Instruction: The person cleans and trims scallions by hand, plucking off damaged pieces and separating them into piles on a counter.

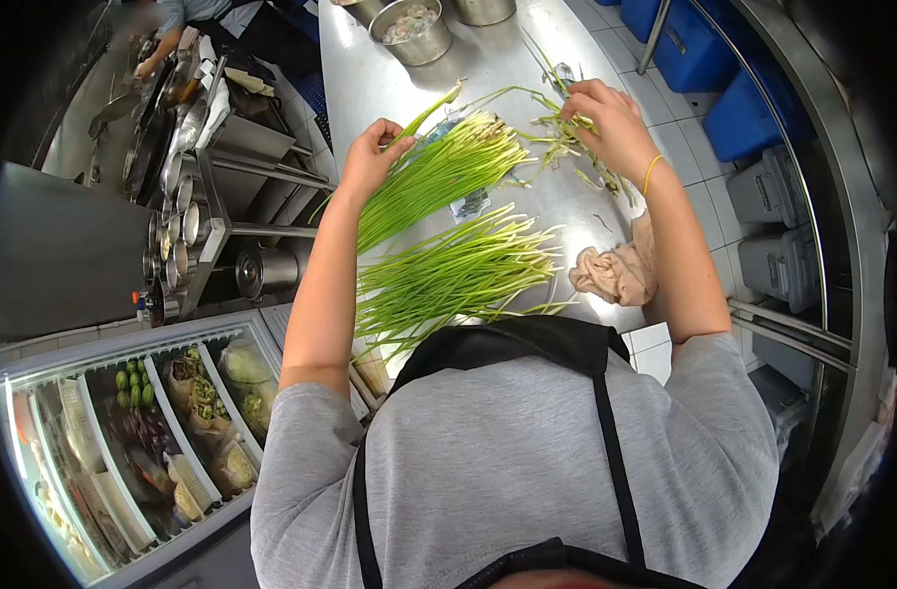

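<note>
Green stalks (pixel 458 263): likely light, bendy, easily bruised; best gripped near pale ends. One is pinched by left hand (pixel 375 157); right hand (pixel 610 123) is curled, its grip can't be told.

Head-high view, forward-down over the table (pixel 355 88)

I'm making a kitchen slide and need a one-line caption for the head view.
Left hand at a bunch of long green stalks, right hand by loose scraps, metal table.

The shiny metal tabletop (pixel 360 86) bears two heaps of green stalks (pixel 448 269), scattered trimmings (pixel 552 147), a crumpled tan cloth (pixel 615 276) and, at its far end, metal pots (pixel 422 51).
</note>
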Available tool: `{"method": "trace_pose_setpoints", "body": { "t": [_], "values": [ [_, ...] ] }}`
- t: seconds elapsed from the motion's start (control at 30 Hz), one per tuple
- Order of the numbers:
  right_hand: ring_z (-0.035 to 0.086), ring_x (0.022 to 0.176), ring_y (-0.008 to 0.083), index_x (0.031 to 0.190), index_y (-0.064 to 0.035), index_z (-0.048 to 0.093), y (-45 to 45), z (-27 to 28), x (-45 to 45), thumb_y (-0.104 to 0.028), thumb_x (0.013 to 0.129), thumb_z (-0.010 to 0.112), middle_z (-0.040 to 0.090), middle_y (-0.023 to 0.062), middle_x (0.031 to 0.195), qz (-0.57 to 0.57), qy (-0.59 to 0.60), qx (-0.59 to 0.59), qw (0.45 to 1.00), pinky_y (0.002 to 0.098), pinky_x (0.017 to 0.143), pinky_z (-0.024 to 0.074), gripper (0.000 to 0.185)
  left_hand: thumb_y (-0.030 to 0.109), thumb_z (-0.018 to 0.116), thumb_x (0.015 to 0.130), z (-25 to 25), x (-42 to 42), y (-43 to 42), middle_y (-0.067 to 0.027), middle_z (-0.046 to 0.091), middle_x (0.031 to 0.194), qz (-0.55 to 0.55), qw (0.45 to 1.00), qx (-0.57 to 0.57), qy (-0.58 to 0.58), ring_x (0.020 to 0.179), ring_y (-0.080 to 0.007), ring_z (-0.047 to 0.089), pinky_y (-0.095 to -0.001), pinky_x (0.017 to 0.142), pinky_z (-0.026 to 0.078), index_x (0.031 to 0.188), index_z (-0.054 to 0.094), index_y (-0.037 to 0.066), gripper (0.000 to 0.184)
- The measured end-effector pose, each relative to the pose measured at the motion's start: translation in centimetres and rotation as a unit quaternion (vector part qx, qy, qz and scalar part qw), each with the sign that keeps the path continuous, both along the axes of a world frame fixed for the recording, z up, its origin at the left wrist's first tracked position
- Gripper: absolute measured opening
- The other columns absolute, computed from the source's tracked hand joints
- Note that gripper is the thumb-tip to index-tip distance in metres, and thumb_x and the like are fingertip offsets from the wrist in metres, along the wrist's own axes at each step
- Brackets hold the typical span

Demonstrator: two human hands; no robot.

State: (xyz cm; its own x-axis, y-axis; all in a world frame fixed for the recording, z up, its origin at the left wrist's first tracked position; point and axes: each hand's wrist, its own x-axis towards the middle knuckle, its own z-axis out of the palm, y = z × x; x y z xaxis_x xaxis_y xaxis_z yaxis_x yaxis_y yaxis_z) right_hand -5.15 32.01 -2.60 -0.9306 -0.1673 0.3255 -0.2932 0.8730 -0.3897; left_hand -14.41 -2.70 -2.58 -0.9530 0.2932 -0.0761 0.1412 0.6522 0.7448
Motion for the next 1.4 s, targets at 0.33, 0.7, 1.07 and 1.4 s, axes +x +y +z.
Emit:
{"method": "trace_pose_setpoints", "body": {
  "t": [0.33,0.7,1.07,1.4],
  "values": [
    [0.054,0.105,0.0247,0.107,-0.0145,0.061,-5.6,2.5,-0.9,-0.027,0.077,0.072,0.057,0.0036,0.117,0.032,0.184,-0.119,0.975,0.0392,0.096,0.0345,0.035,0.013,0.067,0.088,2.8,3.2,4.5,0.0017,0.059,0.078,-0.100,0.981,0.154,-0.060,0.069,-0.0049,0.050,-0.0207,0.062,0.041,0.097,0.060,0.002,0.016],
    [0.060,0.078,0.0166,0.123,-0.0130,0.052,-5.3,2.8,0.9,-0.010,0.073,0.075,0.058,0.0058,0.100,0.042,0.050,-0.365,0.929,0.0303,0.075,0.0476,0.055,0.023,0.057,0.095,3.1,5.8,6.1,0.0030,0.057,0.073,-0.080,0.970,0.214,-0.082,0.062,-0.0013,0.044,-0.0171,0.055,0.032,0.100,0.058,0.003,0.020],
    [0.058,0.084,0.0152,0.103,-0.0032,0.059,-4.4,1.0,2.0,-0.006,0.075,0.073,0.058,0.0046,0.099,0.088,0.063,-0.319,0.942,0.0280,0.079,0.0468,0.031,0.024,0.056,0.096,2.8,6.7,5.8,0.0041,0.050,0.068,-0.046,0.964,0.219,-0.142,0.064,-0.0042,0.044,-0.0196,0.060,0.036,0.096,0.056,0.003,0.021],
    [0.058,0.078,0.0201,0.087,-0.0043,0.062,-2.8,-0.3,1.6,-0.016,0.084,0.066,0.058,0.0067,0.086,-0.024,0.053,-0.375,0.925,0.0310,0.074,0.0474,0.013,0.021,0.057,0.095,1.9,7.4,5.1,0.0038,0.052,0.071,-0.046,0.964,0.233,-0.123,0.065,-0.0046,0.046,-0.0201,0.061,0.038,0.095,0.055,0.002,0.019]
  ]
}}
